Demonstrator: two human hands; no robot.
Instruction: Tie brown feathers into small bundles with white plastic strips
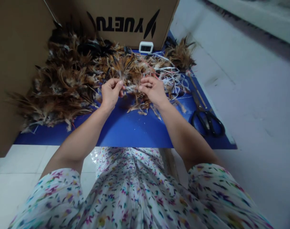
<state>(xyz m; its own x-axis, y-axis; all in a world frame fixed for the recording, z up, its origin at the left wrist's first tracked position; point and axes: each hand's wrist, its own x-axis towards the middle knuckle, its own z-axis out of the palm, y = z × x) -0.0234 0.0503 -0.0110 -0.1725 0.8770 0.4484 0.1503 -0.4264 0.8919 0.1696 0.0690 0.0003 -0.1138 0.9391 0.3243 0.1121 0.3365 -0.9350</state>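
My left hand [111, 93] pinches a small bunch of brown feathers [122, 67] at its pale lower end, with the tips pointing away from me. A little to the right, my right hand [154, 90] is closed in a pinch, thumb against fingers. A thin pale strand [131, 87] runs between the hands, but what the right fingertips hold is too small to make out. Loose brown feathers [145, 103] lie below and between the hands on the blue tabletop [132, 130].
A large pile of brown feathers [61, 86] covers the left side. Tangled white strips [175, 82] lie right of my hands, near black-handled scissors [208, 122] and a thin stick [198, 89]. A cardboard box [130, 12] and small white digital clock [146, 47] stand behind.
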